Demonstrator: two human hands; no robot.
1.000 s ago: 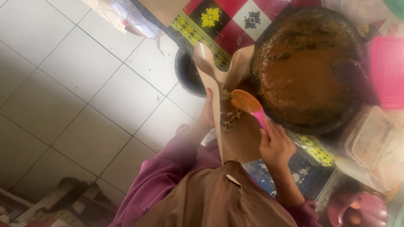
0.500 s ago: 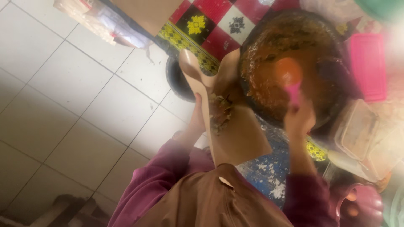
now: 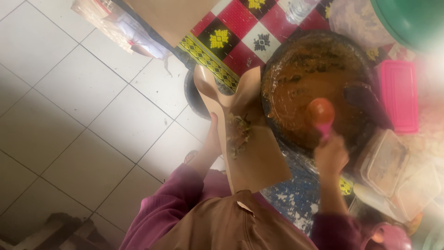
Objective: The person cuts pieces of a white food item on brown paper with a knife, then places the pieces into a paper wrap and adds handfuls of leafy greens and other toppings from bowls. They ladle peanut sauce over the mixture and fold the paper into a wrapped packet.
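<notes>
We see the left hand [image 3: 209,146] under the brown paper sheet [image 3: 247,148], fingers curled round its edge, holding it cupped with chopped greens [image 3: 238,132] lying in the fold. Right hand [image 3: 329,155] has its fingers wrapped round the pink spoon [image 3: 321,115], bowl over the brown sauce in the big dark pan [image 3: 319,88]. Probably touching the sauce; blur hides it. Pink lidded box [image 3: 398,95] sits just right of the pan on the tabletop [image 3: 240,41].

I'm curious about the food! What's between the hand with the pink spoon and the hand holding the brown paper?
In the head view, between the right hand and the left hand lies the folded brown paper sheet, with a small heap of greenish food on it.
</notes>
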